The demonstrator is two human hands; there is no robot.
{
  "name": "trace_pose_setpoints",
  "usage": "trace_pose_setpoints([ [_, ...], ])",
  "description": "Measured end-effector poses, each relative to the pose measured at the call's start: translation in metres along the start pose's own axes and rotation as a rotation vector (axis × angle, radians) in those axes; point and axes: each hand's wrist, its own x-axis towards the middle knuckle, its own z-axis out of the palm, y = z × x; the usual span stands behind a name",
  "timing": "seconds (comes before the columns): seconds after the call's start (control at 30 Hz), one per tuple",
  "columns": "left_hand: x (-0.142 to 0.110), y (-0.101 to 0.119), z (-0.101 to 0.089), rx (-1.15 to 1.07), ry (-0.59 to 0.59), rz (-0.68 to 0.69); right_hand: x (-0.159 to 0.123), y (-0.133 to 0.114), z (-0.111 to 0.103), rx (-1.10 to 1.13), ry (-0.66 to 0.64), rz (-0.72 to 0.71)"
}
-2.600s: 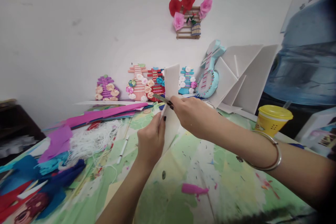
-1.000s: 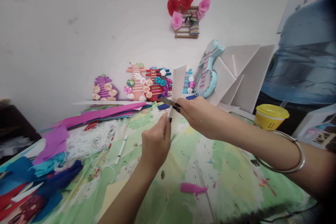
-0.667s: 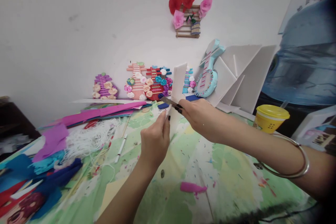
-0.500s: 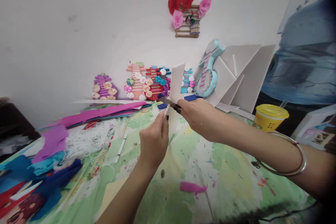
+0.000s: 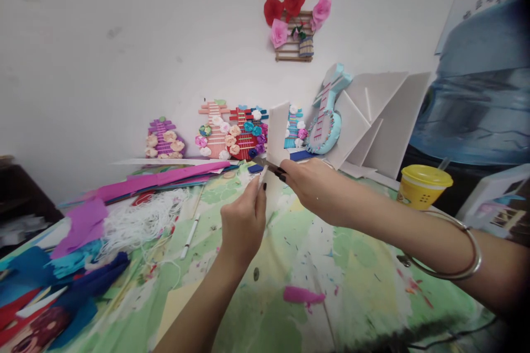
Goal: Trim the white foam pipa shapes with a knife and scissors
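Near the middle of the table, my left hand (image 5: pixel 244 218) is closed on the lower edge of a white foam board (image 5: pixel 277 131) that stands upright. My right hand (image 5: pixel 308 185) grips a utility knife (image 5: pixel 267 164) with dark nails showing over its handle. The knife's blade points left and lies across the board's near edge, just above my left fingertips. How deep the blade sits in the board cannot be made out.
Flower-trimmed craft instruments (image 5: pixel 213 132) and a light-blue one (image 5: pixel 327 121) lean on the wall. White boards (image 5: pixel 372 116) stand behind a yellow-lidded cup (image 5: pixel 424 185). White string (image 5: pixel 141 218), a marker (image 5: pixel 190 236) and coloured paper (image 5: pixel 165 176) lie left. A pink scrap (image 5: pixel 304 295) lies in front.
The knife has shifted very slightly down along the board's edge with my right hand. My left hand keeps its hold, and the view has tilted a little.
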Motion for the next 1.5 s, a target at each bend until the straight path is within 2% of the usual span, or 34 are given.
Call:
trace_pose_setpoints([
  [0.23,-0.001,0.000,0.003,0.024,0.019,0.023,-0.002,0.003,-0.001,0.024,-0.007,0.016],
  [0.43,0.001,0.002,0.003,0.029,-0.023,0.021,0.000,0.003,-0.007,0.033,-0.047,0.050],
  [0.77,0.000,0.005,0.002,0.012,-0.049,0.005,0.004,0.003,-0.007,0.050,-0.042,0.052],
  [1.07,0.002,0.002,0.002,0.037,-0.066,-0.007,0.005,0.003,-0.006,-0.006,-0.024,0.033],
  [1.33,0.001,0.001,0.006,0.082,-0.035,0.051,-0.003,-0.003,0.001,-0.060,0.029,0.057],
  [1.43,0.002,-0.006,0.008,0.101,-0.024,0.014,-0.007,-0.002,-0.013,-0.042,0.099,0.113],
  [1.5,0.004,-0.011,0.006,0.078,0.013,-0.067,-0.010,0.000,-0.032,-0.054,0.215,0.188],
])
